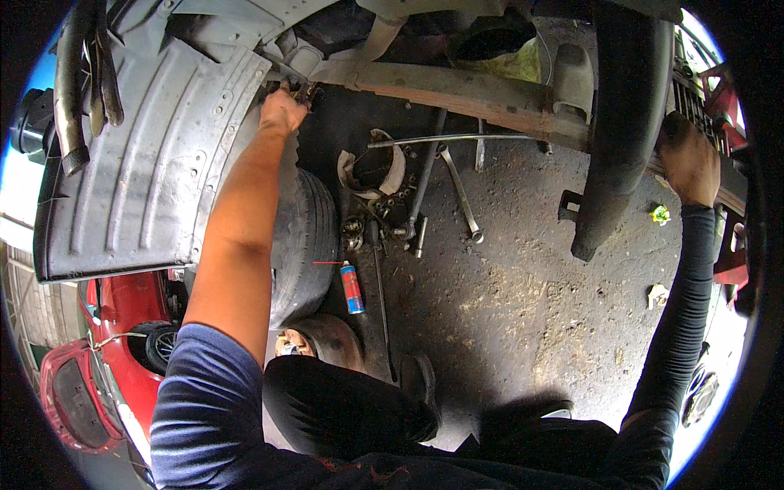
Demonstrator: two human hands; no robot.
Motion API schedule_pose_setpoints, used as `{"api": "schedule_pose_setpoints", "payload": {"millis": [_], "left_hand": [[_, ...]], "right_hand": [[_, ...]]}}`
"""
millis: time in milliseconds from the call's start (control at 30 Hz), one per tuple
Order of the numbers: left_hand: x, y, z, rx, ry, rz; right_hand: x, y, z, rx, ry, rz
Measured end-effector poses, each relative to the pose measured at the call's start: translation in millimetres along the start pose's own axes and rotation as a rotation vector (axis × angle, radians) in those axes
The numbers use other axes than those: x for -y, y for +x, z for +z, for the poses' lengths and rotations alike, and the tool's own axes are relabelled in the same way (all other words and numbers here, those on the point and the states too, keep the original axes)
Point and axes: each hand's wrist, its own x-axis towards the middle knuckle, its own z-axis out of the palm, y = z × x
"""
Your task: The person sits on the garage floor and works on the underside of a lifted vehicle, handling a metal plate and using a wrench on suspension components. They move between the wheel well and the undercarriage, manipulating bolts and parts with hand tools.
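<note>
Two hands up on a vehicle's underside, tools spread on the floor below.

The left hand [282, 110] closes around a small dark metal fitting [309, 91] by the rusty brown steel beam [457, 90]; the right hand [690, 159] grips the beam's far end, seemingly for support. Long silver wrenches [461, 194] and a red-blue spray can [352, 287] lie within reach on the stained concrete floor [523, 302].

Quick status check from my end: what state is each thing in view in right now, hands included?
Left hand: raised, fingers closed on a small fitting at the rusty metal beam.
Right hand: gripping the edge of a dark part at the right.
Black rubber tyre: on the ground beside the left forearm.
Red and blue spray can: lying flat.
Long silver spanner: lying on the stained floor.
Grey ribbed wheel-arch liner: hanging loose.
</note>
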Motion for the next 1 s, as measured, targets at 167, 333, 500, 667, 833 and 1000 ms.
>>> {"api": "schedule_pose_setpoints", "payload": {"millis": [167,333,500,667,833,1000], "left_hand": [[-1.1,0.0,-0.7,0.023,0.005,-0.026],[0.0,4.7,3.7,0.014,0.068,-0.019],[0.4,4.7,3.9,0.020,0.084,-0.017],[-5.3,-2.3,-3.0,0.033,0.068,-0.034],[-5.6,-2.5,-3.1,0.025,0.056,-0.026],[-1.0,2.2,1.0,0.003,0.049,0.005]], "right_hand": [[2.6,-0.1,-3.7,0.002,-0.026,-0.013],[5.3,1.1,-6.5,0.069,-0.029,0.044],[5.9,1.3,-6.1,0.063,-0.021,0.040],[3.5,-1.0,-5.0,0.031,-0.096,-0.087],[2.5,1.5,-1.9,0.060,-0.007,0.042],[3.0,3.7,0.1,0.093,-0.018,0.076]]}}
